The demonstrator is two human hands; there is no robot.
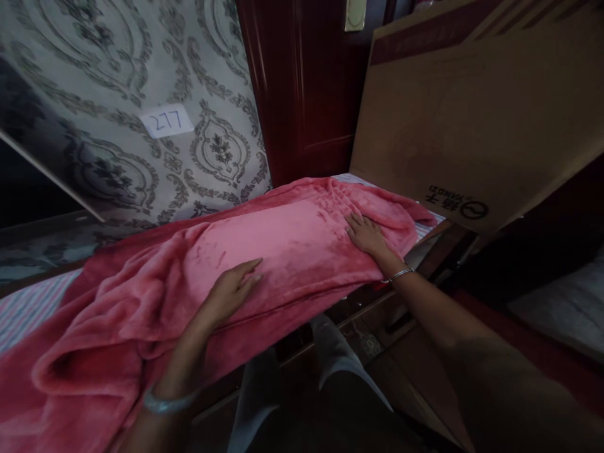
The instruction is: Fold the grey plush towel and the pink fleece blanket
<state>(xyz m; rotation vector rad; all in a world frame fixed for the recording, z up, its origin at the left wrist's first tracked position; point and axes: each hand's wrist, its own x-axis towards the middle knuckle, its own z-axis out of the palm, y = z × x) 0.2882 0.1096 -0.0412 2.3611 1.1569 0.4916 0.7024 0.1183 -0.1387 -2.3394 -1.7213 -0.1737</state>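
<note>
A plush pink blanket (pixel 283 236) lies spread across a long, narrow surface in front of me. Its middle is smooth and slightly raised, while both ends are bunched into folds. My left hand (pixel 232 289) is over the left part of the smooth area, fingers extended and thumb apart; whether it presses on the fabric I cannot tell. At the right end of the smooth area, my right hand (pixel 365 234) rests flat on the blanket with its fingers spread. Neither hand grips anything.
Under the blanket, a striped cloth (pixel 35 305) shows at both ends. Behind stand a patterned wall (pixel 221 148) with a paper label (pixel 167 121) reading 277, and a dark red door (pixel 302 82). A large cardboard box (pixel 472 113) leans at the right. Below are my legs (pixel 337 346).
</note>
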